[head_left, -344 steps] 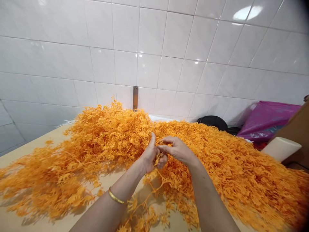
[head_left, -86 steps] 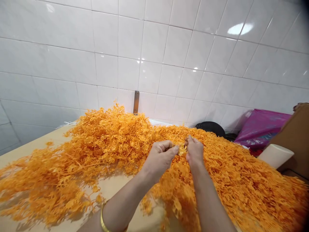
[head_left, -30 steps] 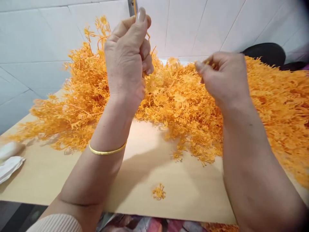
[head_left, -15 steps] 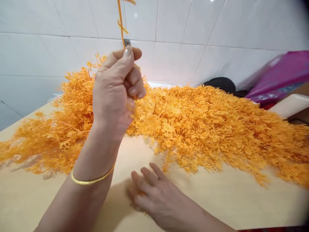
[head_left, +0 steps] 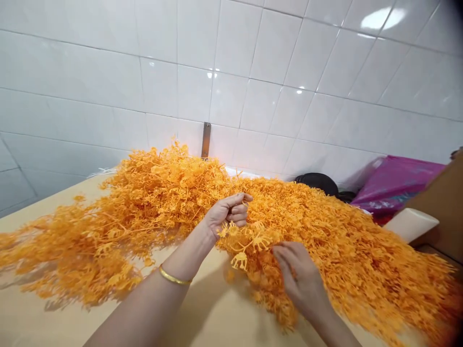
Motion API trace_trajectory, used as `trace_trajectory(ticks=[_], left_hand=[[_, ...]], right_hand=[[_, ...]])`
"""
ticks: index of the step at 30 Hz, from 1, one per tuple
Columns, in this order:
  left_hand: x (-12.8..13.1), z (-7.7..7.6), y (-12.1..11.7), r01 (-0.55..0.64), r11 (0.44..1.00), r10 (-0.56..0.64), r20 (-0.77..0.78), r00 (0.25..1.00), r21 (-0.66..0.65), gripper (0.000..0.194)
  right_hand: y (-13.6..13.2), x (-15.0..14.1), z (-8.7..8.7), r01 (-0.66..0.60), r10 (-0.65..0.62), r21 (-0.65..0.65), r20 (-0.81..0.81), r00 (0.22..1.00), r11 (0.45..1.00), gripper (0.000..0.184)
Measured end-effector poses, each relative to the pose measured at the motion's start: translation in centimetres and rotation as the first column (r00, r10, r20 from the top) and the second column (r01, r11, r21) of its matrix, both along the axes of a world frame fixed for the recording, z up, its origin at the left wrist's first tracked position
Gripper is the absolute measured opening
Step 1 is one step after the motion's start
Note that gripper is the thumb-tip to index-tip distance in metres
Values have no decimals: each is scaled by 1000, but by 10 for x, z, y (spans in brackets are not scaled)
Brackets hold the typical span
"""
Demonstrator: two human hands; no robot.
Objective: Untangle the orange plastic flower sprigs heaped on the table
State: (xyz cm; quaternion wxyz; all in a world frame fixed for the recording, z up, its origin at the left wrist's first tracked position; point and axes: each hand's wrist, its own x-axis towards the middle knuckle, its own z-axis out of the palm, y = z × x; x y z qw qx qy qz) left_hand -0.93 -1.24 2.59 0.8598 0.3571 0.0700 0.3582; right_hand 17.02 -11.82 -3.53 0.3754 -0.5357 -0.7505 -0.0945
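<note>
My left hand, with a gold bangle on the wrist, is closed in a pinch in front of the orange heap. A thin orange stem shows at its fingertips. Just below it hangs an orange artificial flower sprig with small spidery plastic heads. At that sprig's right end, my right hand has its thumb and fingers drawn together on the orange tips; the exact grip is partly hidden. Behind and around both hands lies a large heap of orange artificial flower sprigs.
More orange sprigs spread over the left of the pale wooden table. A white tiled wall with a metal strip rises behind. At back right are a black round object, a purple bag, a white cylinder and a cardboard box.
My left hand has come down from holding an orange stem upright. My right hand has moved from the bare tabletop up to the orange tips. The view has tilted upward.
</note>
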Motion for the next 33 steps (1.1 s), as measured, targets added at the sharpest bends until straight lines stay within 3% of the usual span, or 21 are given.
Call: trace_trajectory(ticks=[3,6,10,14,16,18,22,26,30,33], left_hand=[[-1,-6,6,9,999,-8,17,1000,-48,15],[2,-9,9,-85,990,90,31,996,-116,14],[6,-7,8,-359,916,361,-24,932,-180,10],[6,-2,4,-509,856,509,-25,861,-88,7],[4,0,4,-537,843,538,3,843,-33,12],[1,2,6,-570,822,569,36,821,5,22],[0,4,5,-619,779,618,43,785,103,52],[5,4,-1,-690,691,709,-16,705,215,68],[6,6,-6,-778,552,821,-36,569,301,57],[5,7,-9,-773,469,871,-78,485,428,24]], right_hand=[[5,6,22,98,-97,-10,-299,949,995,14],[7,-5,47,32,-31,-6,-425,905,999,16],[12,-38,65,-180,191,65,-273,943,982,22],[33,-65,62,-190,189,-4,-35,981,982,41],[48,-67,60,-174,170,-62,-67,983,983,29],[61,-62,62,-202,170,-126,-229,958,971,17],[78,-42,70,-361,190,-177,-601,776,916,20],[85,-27,72,-480,198,-140,-786,586,866,19],[88,-20,68,-569,191,-66,-905,380,820,17],[91,-18,67,-583,164,-45,-940,300,812,17]])
